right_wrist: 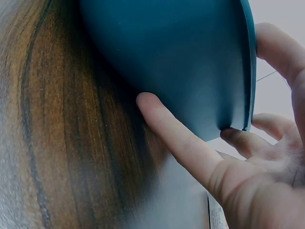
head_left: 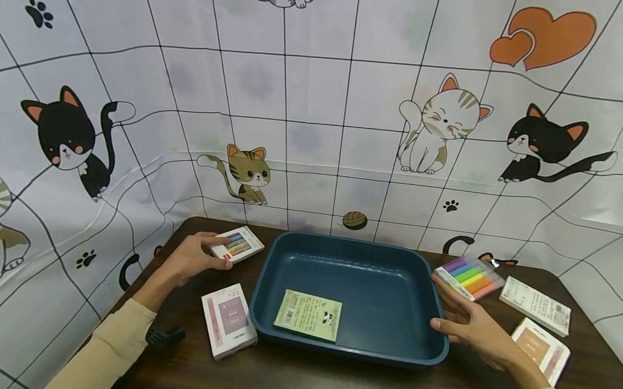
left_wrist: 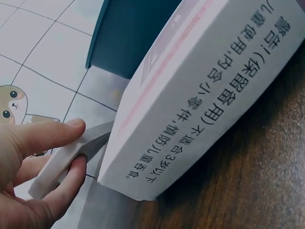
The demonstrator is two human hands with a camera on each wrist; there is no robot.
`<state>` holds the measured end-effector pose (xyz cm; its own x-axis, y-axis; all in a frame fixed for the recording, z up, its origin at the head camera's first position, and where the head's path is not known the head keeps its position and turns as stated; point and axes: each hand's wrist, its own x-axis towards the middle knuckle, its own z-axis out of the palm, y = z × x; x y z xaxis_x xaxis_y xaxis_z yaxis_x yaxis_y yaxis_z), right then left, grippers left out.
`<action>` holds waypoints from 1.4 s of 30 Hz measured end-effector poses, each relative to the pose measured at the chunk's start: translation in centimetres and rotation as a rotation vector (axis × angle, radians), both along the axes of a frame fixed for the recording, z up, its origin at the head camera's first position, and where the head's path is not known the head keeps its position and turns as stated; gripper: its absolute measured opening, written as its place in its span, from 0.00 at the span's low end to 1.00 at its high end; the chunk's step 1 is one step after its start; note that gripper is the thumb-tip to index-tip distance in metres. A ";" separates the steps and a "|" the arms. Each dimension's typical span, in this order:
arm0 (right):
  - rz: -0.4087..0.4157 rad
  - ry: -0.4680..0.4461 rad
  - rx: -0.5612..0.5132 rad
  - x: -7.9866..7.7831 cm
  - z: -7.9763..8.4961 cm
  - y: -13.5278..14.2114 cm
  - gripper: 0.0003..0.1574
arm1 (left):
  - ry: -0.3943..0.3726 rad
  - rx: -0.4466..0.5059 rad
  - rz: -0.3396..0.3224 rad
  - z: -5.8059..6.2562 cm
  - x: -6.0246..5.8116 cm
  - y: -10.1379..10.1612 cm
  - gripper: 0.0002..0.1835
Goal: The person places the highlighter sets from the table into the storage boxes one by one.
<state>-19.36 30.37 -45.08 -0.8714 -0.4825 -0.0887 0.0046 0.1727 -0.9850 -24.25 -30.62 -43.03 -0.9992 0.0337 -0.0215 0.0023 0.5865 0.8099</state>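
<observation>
My left hand [head_left: 194,257] pinches a small white crayon box [head_left: 241,244] at the tray's left, coloured sticks showing on its front. The left wrist view shows thumb and fingers on opposite faces of that box [left_wrist: 52,167]. Below it lies a white-and-pink box [head_left: 229,321], marked 12. A dark teal tray [head_left: 356,356] stands in the middle, a green-yellow box [head_left: 307,316] flat inside it at the front left. At the tray's right side is my right hand [head_left: 468,326], its fairly straight fingers touching the outer wall and rim; the thumb [right_wrist: 176,131] lies along the wall.
Right of the tray lies a clear pack of coloured highlighters [head_left: 470,277], partly behind the right fingers. Farther right are a white box with printed text [head_left: 535,306] and a white-and-tan box [head_left: 541,347]. A cat-print sheet [head_left: 316,101] hangs behind the dark wooden table [head_left: 312,382].
</observation>
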 end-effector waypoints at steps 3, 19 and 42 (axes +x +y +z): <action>0.001 0.000 0.001 0.0 0.0 0.0 0.52 | -0.006 0.009 0.008 0.1 0.0 0.0 0.39; 0.003 -0.010 -0.004 0.1 0.0 0.0 0.53 | 0.055 0.073 0.010 2.1 0.7 0.6 0.39; 0.004 -0.011 -0.009 0.0 0.0 0.0 0.52 | 0.059 0.109 -0.167 4.5 3.0 4.1 0.39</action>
